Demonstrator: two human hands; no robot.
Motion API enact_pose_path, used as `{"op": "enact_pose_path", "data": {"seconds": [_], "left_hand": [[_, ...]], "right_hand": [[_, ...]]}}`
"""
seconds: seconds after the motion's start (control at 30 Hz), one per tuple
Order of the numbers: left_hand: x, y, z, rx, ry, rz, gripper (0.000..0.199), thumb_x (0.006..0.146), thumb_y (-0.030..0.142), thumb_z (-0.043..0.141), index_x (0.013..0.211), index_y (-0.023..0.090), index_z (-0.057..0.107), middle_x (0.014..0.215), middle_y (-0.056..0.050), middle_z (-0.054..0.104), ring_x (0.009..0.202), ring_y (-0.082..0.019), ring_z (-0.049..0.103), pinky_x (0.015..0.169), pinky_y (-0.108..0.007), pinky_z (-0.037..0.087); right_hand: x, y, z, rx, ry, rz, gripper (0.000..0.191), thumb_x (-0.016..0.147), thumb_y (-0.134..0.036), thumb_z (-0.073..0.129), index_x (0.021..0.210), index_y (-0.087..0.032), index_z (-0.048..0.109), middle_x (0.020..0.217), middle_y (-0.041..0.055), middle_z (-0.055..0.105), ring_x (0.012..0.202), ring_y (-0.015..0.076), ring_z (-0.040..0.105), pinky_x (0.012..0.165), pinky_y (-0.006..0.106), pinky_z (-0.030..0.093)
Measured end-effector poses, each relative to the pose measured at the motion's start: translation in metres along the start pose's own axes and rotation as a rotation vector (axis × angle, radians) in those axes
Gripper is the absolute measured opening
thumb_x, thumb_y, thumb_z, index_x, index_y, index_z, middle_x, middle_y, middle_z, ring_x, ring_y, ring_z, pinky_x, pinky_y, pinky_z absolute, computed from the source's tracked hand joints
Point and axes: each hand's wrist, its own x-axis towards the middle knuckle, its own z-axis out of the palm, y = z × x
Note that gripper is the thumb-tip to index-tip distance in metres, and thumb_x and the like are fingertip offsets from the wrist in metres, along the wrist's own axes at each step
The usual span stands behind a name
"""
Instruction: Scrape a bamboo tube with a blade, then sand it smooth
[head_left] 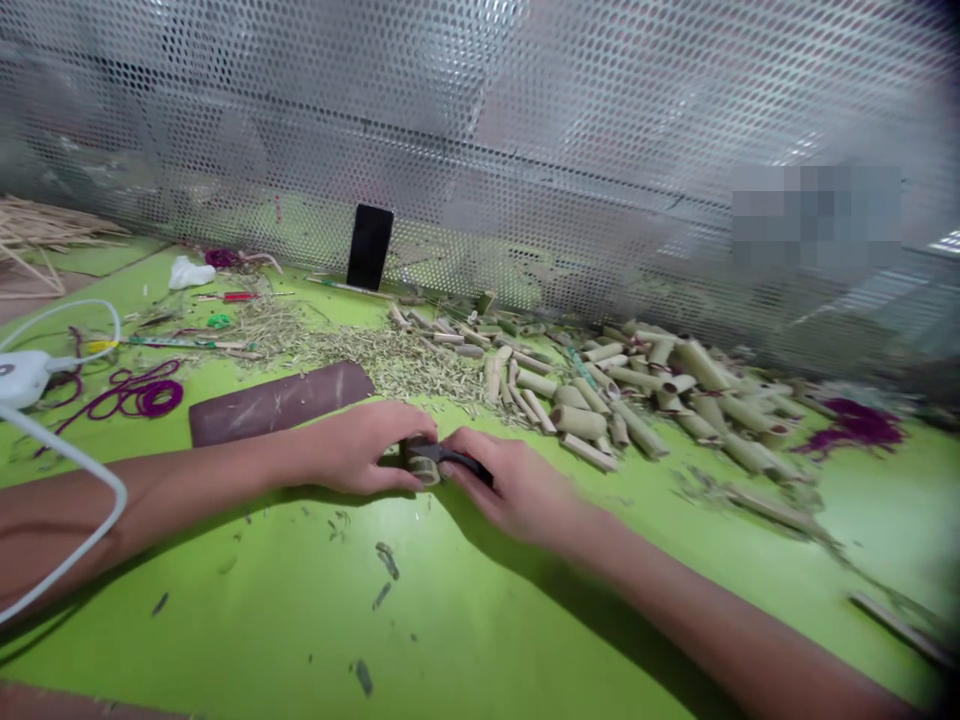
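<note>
Near the middle of the green table, my left hand (375,445) is closed on a short piece of bamboo tube (425,469), with fingers behind it and thumb in front. The tube's pale open end faces me. My right hand (517,480) grips a black-handled tool (469,464), whose dark metal head touches the bamboo piece between my hands. Whether this is a knife or pliers I cannot tell. Just behind my left forearm lies a curved brown sheet (281,403). My fingers partly hide both the tool and the bamboo.
Cut bamboo tubes (637,385) are heaped at the right, beside a pile of shavings (390,360). A phone (370,247) leans on the perforated metal screen (480,130). Purple cord (154,395) lies at left; a white cable (112,490) crosses over my left forearm.
</note>
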Motion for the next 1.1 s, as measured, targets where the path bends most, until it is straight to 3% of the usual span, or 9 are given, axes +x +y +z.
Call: {"op": "enact_pose_path", "data": {"seconds": [0.3, 0.53, 0.67, 0.87, 1.1], "left_hand": [[-0.006, -0.003, -0.005, 0.045, -0.017, 0.060, 0.022, 0.101, 0.034, 0.071, 0.119, 0.023, 0.070, 0.128, -0.013, 0.066, 0.115, -0.030, 0.066, 0.101, -0.042, 0.051], [0.000, 0.000, -0.005, 0.017, -0.040, -0.064, 0.062, 0.091, 0.038, 0.083, 0.144, 0.020, 0.055, 0.134, -0.014, 0.070, 0.124, -0.033, 0.065, 0.109, -0.048, 0.048], [0.002, 0.000, -0.004, 0.014, -0.030, -0.056, 0.055, 0.089, 0.038, 0.085, 0.134, 0.020, 0.059, 0.129, -0.012, 0.072, 0.118, -0.032, 0.067, 0.105, -0.045, 0.050], [0.001, 0.002, -0.003, 0.028, -0.018, -0.053, 0.042, 0.092, 0.042, 0.081, 0.122, 0.020, 0.061, 0.118, -0.011, 0.072, 0.105, -0.029, 0.067, 0.094, -0.042, 0.052], [0.000, -0.002, -0.003, 0.027, -0.027, -0.002, 0.032, 0.099, 0.039, 0.071, 0.122, 0.019, 0.063, 0.121, -0.013, 0.068, 0.110, -0.030, 0.065, 0.094, -0.042, 0.051]], "right_hand": [[-0.012, 0.003, -0.005, 0.093, -0.110, -0.136, 0.019, 0.106, -0.033, 0.052, 0.102, -0.021, 0.067, 0.084, 0.0046, 0.075, 0.069, 0.0187, 0.065, 0.062, 0.029, 0.040], [-0.003, 0.007, 0.001, -0.035, 0.048, -0.009, 0.023, 0.108, -0.033, 0.046, 0.112, -0.022, 0.066, 0.091, 0.0071, 0.077, 0.073, 0.0213, 0.068, 0.063, 0.031, 0.041], [0.001, 0.000, 0.004, -0.094, 0.059, -0.010, 0.023, 0.110, -0.032, 0.044, 0.110, -0.022, 0.065, 0.093, 0.0071, 0.077, 0.073, 0.0207, 0.068, 0.062, 0.030, 0.040], [0.001, -0.001, 0.001, -0.109, 0.049, -0.026, 0.022, 0.111, -0.031, 0.044, 0.103, -0.023, 0.062, 0.080, 0.0037, 0.072, 0.063, 0.0182, 0.063, 0.057, 0.029, 0.037], [0.000, 0.005, -0.003, -0.057, 0.007, -0.054, 0.018, 0.110, -0.032, 0.047, 0.101, -0.023, 0.059, 0.085, 0.0040, 0.073, 0.068, 0.0192, 0.065, 0.062, 0.029, 0.042]]}}
